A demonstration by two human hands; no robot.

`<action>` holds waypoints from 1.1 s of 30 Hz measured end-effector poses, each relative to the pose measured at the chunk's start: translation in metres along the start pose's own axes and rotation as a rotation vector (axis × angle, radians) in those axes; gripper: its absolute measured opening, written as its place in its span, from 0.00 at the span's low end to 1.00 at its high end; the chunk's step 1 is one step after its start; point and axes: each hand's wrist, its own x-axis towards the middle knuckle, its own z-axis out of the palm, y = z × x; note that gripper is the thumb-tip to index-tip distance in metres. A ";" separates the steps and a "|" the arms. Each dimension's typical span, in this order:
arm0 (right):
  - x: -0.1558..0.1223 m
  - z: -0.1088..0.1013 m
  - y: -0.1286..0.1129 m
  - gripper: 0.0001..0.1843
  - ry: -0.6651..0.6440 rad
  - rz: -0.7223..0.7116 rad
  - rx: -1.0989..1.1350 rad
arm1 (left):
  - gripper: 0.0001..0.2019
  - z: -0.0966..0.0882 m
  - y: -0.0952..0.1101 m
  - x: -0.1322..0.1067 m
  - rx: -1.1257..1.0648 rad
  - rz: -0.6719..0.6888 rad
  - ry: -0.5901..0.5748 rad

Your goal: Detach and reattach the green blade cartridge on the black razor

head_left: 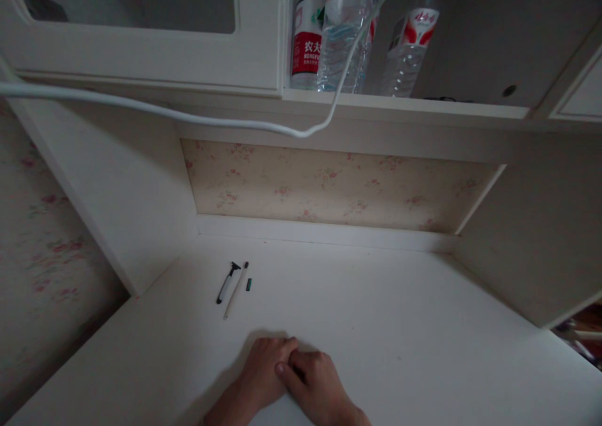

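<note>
On the white desktop, at the bottom middle of the head view, my left hand (pixel 264 368) and my right hand (pixel 320 385) rest against each other. The fingers of both are curled in, and the right thumb lies against the left hand. No object shows between them, though the inner fingers are partly hidden. Beyond the left hand lie a razor (pixel 227 286) with a dark head and a pale toothbrush (pixel 236 291), side by side at a slant. Just right of the toothbrush is a small dark green piece, perhaps a battery (pixel 249 284). Neither hand touches these three.
A white desk (pixel 376 325) stretches between two side panels under a cabinet. Several plastic water bottles (pixel 345 43) stand on the open shelf above. A white cable (pixel 226 123) hangs across the upper view. Floral wallpaper (pixel 324 178) covers the back wall.
</note>
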 end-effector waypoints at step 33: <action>0.001 0.000 -0.001 0.20 0.006 -0.004 0.016 | 0.06 -0.002 0.002 0.000 0.025 -0.021 -0.023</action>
